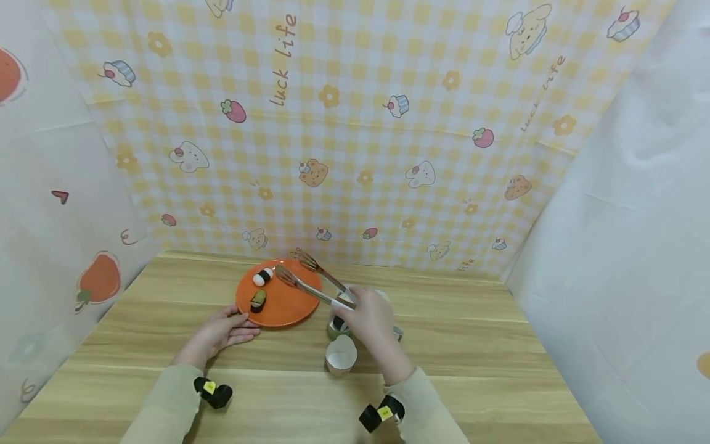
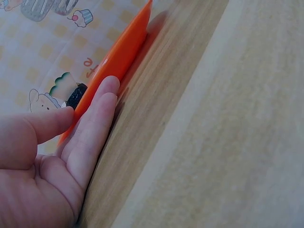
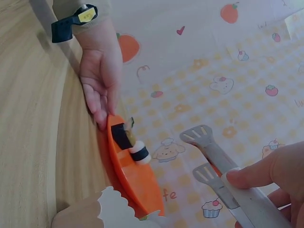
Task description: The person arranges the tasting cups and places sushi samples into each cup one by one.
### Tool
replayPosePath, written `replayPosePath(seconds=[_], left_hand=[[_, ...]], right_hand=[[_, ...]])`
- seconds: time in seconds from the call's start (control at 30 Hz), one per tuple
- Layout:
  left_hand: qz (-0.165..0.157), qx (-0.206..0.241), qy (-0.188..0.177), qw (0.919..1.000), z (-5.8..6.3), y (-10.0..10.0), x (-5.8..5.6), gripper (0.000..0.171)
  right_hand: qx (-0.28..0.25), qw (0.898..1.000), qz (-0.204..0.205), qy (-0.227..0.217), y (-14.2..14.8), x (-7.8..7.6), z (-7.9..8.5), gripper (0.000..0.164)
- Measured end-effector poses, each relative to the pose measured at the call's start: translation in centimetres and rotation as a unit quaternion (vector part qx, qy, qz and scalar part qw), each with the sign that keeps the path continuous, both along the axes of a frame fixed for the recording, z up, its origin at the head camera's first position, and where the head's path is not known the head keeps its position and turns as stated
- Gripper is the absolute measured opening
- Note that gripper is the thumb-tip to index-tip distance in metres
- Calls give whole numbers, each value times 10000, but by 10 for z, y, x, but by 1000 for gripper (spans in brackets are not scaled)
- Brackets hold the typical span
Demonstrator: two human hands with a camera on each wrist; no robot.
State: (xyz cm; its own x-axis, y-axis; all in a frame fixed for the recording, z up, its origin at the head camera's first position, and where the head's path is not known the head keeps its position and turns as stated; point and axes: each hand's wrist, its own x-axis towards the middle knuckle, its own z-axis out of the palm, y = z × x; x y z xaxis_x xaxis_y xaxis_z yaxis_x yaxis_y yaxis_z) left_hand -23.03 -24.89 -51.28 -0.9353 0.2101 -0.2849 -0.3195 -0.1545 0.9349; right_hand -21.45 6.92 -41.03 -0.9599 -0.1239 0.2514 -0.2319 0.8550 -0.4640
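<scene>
My left hand point(image 1: 224, 333) pinches the near left rim of an orange plate point(image 2: 121, 57), thumb above and fingers beneath. Two sushi pieces lie on the plate's left side: a white one with a black band point(image 1: 263, 276) and a dark-wrapped one with a greenish-brown topping point(image 1: 258, 300). Metal tongs point(image 3: 232, 185) with slotted ends are held in my right hand point(image 1: 370, 317). Their tips stand apart above the plate, with nothing visible between them. Below my right hand, a cup point(image 1: 339, 327) with something black in it is partly hidden.
A brown paper cup with a white scalloped rim point(image 1: 341, 354) stands on the wooden table point(image 1: 277, 394), nearer to me than the other cup. More pale objects behind my right hand are mostly covered. A yellow checked cloth point(image 1: 355, 142) hangs along the table's back edge.
</scene>
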Motion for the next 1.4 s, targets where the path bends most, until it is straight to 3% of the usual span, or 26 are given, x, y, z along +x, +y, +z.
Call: replayPosePath(seconds=[0.4,0.67,1.07,1.4], left_hand=[[1,17,52,10000,1,0,1,45],[-23,46,45,10000,-1,0,1,45],[-1,15,38,10000,-2,-1,1,50],[-27,61,72,10000,-2,-1,0,49]], right_hand=[[-79,9999,94,54,-14,-11,-15,50],[-15,9999,115,-43,-20,-16,-17,48],[171,9995,245,-112,-31,-26,-20,31],[604,9978,145,-214,-41,-31,-17,46]])
